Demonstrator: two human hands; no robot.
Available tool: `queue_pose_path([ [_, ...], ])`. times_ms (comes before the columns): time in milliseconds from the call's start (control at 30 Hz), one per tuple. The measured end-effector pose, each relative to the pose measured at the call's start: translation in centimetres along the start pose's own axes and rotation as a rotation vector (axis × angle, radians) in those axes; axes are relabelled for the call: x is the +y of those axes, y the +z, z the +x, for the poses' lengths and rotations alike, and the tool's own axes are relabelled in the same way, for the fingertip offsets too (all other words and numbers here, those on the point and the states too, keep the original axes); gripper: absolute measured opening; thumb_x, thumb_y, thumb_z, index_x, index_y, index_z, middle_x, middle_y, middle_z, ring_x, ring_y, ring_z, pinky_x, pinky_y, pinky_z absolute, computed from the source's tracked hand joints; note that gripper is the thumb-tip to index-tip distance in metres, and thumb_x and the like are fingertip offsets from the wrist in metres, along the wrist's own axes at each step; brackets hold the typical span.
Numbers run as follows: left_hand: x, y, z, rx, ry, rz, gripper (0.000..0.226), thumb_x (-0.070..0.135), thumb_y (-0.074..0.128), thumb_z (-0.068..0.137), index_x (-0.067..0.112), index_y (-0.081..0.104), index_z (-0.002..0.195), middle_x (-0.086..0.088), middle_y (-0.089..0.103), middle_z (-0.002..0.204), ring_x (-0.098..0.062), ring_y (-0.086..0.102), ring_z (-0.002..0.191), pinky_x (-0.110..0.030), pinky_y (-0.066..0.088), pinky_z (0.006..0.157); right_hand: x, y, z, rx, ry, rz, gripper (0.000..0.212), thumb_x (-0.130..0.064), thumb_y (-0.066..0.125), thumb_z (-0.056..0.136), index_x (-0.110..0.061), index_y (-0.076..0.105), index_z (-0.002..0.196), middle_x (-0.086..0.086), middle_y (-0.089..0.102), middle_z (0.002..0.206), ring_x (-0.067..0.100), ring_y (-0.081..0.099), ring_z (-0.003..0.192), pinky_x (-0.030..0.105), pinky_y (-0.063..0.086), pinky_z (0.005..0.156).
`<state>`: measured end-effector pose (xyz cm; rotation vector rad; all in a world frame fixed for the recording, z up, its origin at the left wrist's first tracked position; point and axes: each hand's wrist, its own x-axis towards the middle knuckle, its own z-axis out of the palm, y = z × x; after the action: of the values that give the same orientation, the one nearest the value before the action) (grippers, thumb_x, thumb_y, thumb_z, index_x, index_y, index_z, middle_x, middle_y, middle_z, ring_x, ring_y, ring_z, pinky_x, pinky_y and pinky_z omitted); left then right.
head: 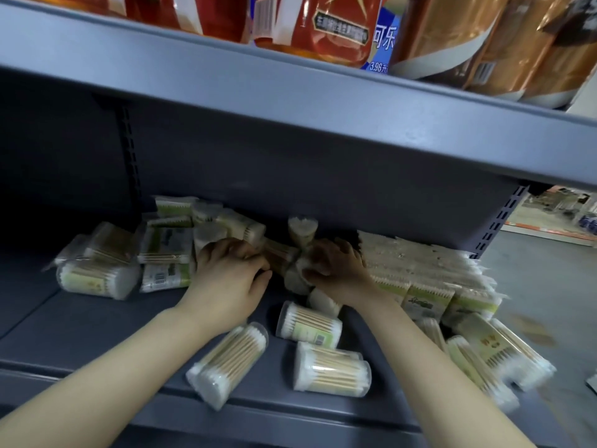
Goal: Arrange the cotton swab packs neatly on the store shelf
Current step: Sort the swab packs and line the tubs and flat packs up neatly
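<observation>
Several clear cotton swab packs lie scattered on the grey lower shelf (97,324). My left hand (229,276) reaches into the middle of the shelf, its fingers curled over a swab pack (281,253) lying between both hands. My right hand (336,270) grips a round pack (295,276) from the right side. One pack (302,229) stands upright just behind the hands. Loose packs lie in front: one (227,363) near my left forearm, two (308,324) (332,370) between my arms. A tidy stack of flat packs (423,270) fills the right end.
A heap of packs (97,273) lies at the left of the shelf, with more (168,244) behind it. The upper shelf (290,101) overhangs closely, loaded with red and brown bagged goods (323,30). Packs (497,354) lean over the shelf's right front corner. Store floor (542,286) shows at right.
</observation>
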<state>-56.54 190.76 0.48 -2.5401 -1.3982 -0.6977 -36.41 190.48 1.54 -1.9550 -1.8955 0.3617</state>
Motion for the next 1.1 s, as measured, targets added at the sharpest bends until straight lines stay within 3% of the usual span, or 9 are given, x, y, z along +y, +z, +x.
queue_pose_path([
  [200,0.3,0.5,-0.5,0.010,0.002,-0.074,0.039,0.039,0.034,0.081,0.022,0.068,0.073,0.001,0.065,0.084,-0.034,0.060,0.084,-0.046,0.046,0.071,0.0,-0.3,-0.4,0.050,0.009,0.010,0.057,-0.036,0.071,0.072,-0.029,0.046,0.123,0.007,0.037,0.125,0.027,0.031,0.120,0.039,0.034,0.101],
  [333,0.6,0.4,-0.7,0.066,0.011,-0.072,0.034,0.035,0.037,0.079,0.022,0.068,0.071,0.001,0.065,0.080,-0.033,0.061,0.079,-0.043,0.047,0.066,-0.3,-0.5,-1.2,0.103,-0.065,0.050,0.065,-0.042,0.073,0.065,-0.030,0.048,0.123,0.003,0.038,0.125,0.022,0.030,0.123,0.031,0.031,0.101],
  [500,1.5,0.0,-0.5,0.004,-0.006,-0.098,0.038,0.037,0.035,0.078,0.021,0.070,0.075,-0.002,0.066,0.082,-0.035,0.060,0.078,-0.042,0.046,0.067,-0.4,-2.1,-3.0,0.200,-0.164,0.048,0.061,-0.030,0.075,0.070,-0.029,0.048,0.125,-0.001,0.034,0.125,0.017,0.027,0.125,0.014,0.020,0.092],
  [600,3.0,-0.1,-0.2,-0.041,0.031,-0.167,0.051,0.049,0.028,0.076,0.024,0.071,0.083,0.001,0.067,0.092,-0.033,0.058,0.092,-0.044,0.042,0.078,0.9,-3.5,-4.6,0.279,-0.166,0.067,0.061,-0.031,0.077,0.069,-0.030,0.049,0.124,-0.006,0.034,0.119,0.016,0.029,0.123,0.016,0.024,0.093],
  [700,4.3,0.2,0.3,-0.229,0.130,-0.164,0.072,0.060,0.012,0.068,0.031,0.063,0.110,0.012,0.057,0.117,-0.018,0.043,0.117,-0.036,0.034,0.096,3.2,-4.9,-6.5,0.337,-0.111,0.055,0.061,-0.033,0.079,0.066,-0.032,0.052,0.121,-0.006,0.040,0.120,0.016,0.032,0.123,0.023,0.028,0.097],
  [800,5.2,0.7,1.0,-0.343,0.212,-0.136,0.054,0.051,0.031,0.079,0.031,0.055,0.122,0.012,0.052,0.124,-0.012,0.035,0.125,-0.031,0.028,0.098,5.6,-6.1,-8.3,0.364,-0.042,-0.009,0.064,-0.047,0.074,0.061,-0.031,0.052,0.119,-0.003,0.047,0.116,0.021,0.036,0.121,0.032,0.034,0.097],
  [867,5.6,1.1,1.3,-0.420,0.261,-0.112,0.041,0.042,0.046,0.085,0.032,0.053,0.124,0.008,0.053,0.123,-0.013,0.036,0.124,-0.031,0.026,0.100,7.0,-6.5,-9.4,0.349,0.016,-0.088,0.072,-0.062,0.060,0.056,-0.032,0.050,0.121,0.000,0.049,0.117,0.021,0.036,0.119,0.032,0.035,0.092],
  [967,6.0,1.3,1.5,-0.528,0.286,-0.085,0.045,0.034,0.052,0.085,0.036,0.048,0.129,0.005,0.053,0.128,-0.017,0.039,0.125,-0.031,0.026,0.104,9.0,-6.5,-10.9,0.332,0.095,-0.064,0.064,-0.059,0.065,0.058,-0.035,0.051,0.115,-0.001,0.052,0.114,0.022,0.038,0.118,0.036,0.039,0.091],
  [1100,6.0,1.6,1.9,-0.548,0.281,-0.076,0.047,0.029,0.054,0.086,0.032,0.047,0.131,0.004,0.053,0.131,-0.019,0.046,0.122,-0.031,0.036,0.101,10.6,-6.2,-12.2,0.339,0.170,-0.063,0.060,-0.054,0.068,0.063,-0.035,0.052,0.117,-0.001,0.052,0.118,0.022,0.038,0.120,0.037,0.041,0.092],
])
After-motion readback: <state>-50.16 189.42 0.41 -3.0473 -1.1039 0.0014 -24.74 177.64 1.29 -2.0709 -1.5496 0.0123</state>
